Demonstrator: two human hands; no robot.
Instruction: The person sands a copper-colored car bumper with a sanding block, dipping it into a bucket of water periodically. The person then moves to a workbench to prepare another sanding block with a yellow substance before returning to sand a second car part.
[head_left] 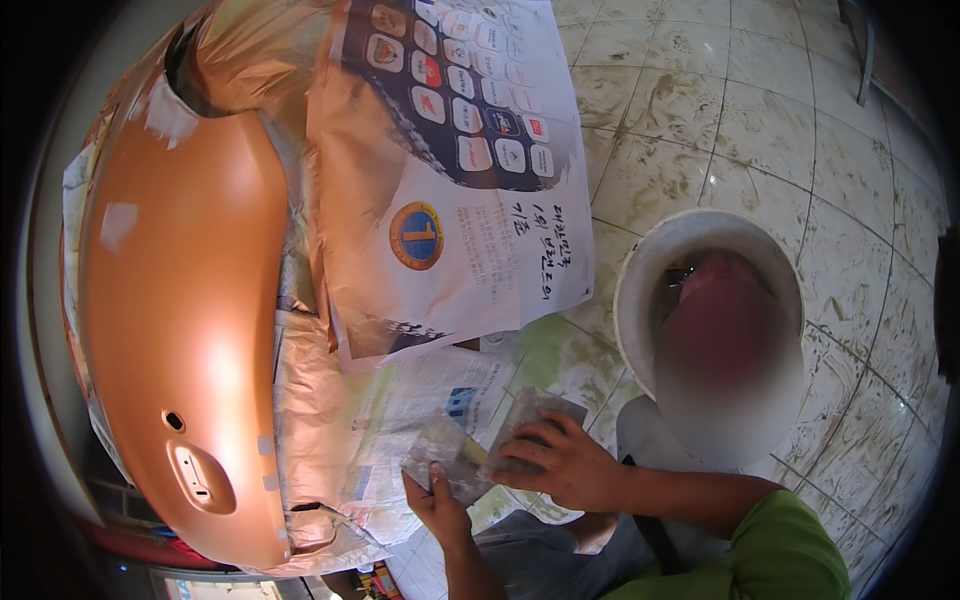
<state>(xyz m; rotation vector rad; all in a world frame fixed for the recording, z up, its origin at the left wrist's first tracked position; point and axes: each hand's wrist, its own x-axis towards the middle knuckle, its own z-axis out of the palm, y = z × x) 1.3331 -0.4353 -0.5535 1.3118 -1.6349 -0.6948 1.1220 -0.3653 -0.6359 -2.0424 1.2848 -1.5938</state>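
Handling step, I'd judge, right of the orange panel point(200, 280): left hand point(440, 508) pinching a clear-looking wrapped piece point(428, 447), right hand point(578, 468) gripping a grey pad point(568, 408). Next move likely calls for steady grips on both.

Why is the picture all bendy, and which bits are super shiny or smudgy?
In the head view, the wide fisheye lens curves the lines of the tiled floor and leaves dark corners; in the head view, bright glare shines on the orange panel; also in the head view, a soft blurry patch covers part of the bucket, while the right hand looks clearer.
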